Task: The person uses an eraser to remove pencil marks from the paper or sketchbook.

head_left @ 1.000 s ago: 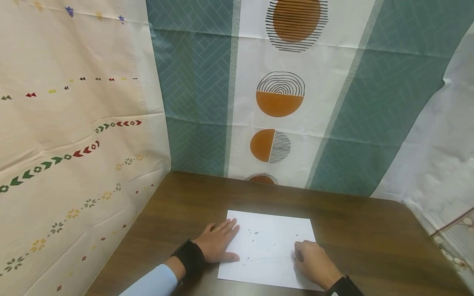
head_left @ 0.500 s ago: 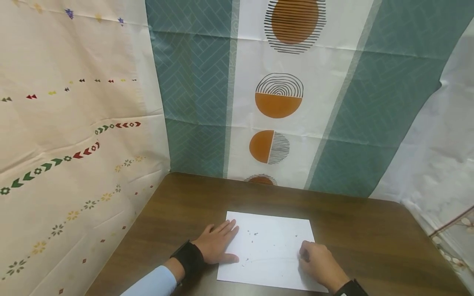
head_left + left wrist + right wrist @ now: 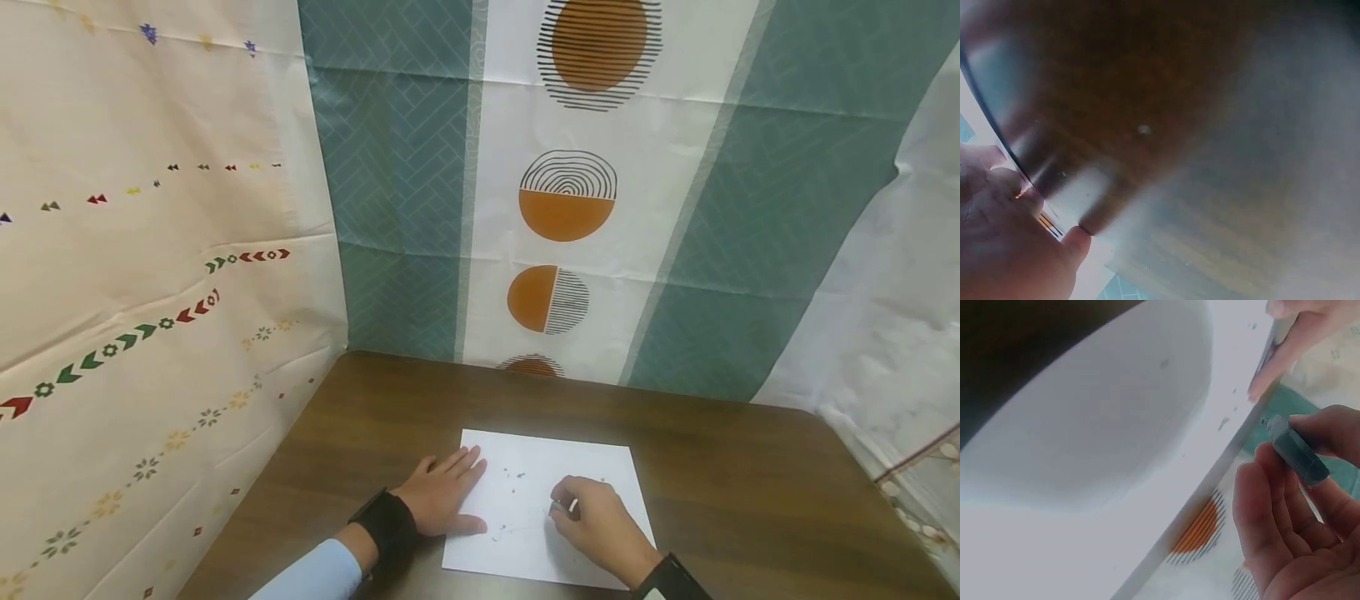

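A sheet of white paper (image 3: 536, 450) lies on the brown table, with faint pencil lines and several dark crumbs (image 3: 521, 475) scattered over it. My left hand (image 3: 442, 497) rests flat with fingers spread on the sheet's left edge; the left wrist view shows its thumb side (image 3: 1016, 237) close up. Over the right half of the paper, my right hand (image 3: 603, 525) pinches a small grey-blue eraser (image 3: 1297, 450) between thumb and fingers. Bits of rubbing cling to the eraser's end in the right wrist view. From the head view, most of the eraser is hidden by the fingers.
The brown table (image 3: 397, 400) reaches back to a green and white curtain (image 3: 405, 167) with orange circles. A cream patterned cloth (image 3: 150, 292) hangs along the left side, and a white cloth (image 3: 885, 317) along the right. Black bands (image 3: 384, 523) circle both wrists.
My right hand, still pinching the eraser, has moved left from near the paper's right edge toward its middle. The left hand stays in place on the sheet.
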`<control>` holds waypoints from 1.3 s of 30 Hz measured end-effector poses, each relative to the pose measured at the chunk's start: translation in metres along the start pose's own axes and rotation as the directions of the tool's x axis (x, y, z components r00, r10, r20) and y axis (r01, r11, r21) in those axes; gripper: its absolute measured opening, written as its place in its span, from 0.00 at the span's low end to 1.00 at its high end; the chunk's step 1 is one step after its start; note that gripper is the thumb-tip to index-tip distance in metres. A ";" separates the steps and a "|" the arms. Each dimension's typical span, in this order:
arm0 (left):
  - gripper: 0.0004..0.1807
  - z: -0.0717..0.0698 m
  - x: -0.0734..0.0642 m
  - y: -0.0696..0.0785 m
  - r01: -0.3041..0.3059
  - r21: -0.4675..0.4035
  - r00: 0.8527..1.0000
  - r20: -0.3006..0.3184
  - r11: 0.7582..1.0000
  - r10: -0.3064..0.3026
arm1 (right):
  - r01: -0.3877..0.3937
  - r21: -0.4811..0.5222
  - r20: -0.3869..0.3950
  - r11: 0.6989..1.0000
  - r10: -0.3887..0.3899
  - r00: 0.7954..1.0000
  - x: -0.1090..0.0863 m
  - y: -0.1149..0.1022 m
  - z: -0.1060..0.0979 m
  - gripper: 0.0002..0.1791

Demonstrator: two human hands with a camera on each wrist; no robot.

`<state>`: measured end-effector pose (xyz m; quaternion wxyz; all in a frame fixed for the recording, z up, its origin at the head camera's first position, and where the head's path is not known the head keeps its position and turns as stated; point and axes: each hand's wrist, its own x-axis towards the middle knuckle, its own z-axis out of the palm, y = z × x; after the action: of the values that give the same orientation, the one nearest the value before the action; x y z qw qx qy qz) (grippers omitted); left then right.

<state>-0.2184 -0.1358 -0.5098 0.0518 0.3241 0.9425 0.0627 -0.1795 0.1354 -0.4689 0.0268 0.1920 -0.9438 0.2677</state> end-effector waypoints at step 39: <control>0.49 0.005 0.002 -0.002 -0.015 0.013 1.000 -0.018 1.000 0.015 | 0.115 -0.184 0.073 0.976 -0.104 0.992 0.008 0.013 0.030 0.11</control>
<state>-0.2211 -0.1358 -0.5151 0.0409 0.3308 0.9409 0.0602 -0.1905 0.1273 -0.4996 0.0299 0.2486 -0.9532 0.1694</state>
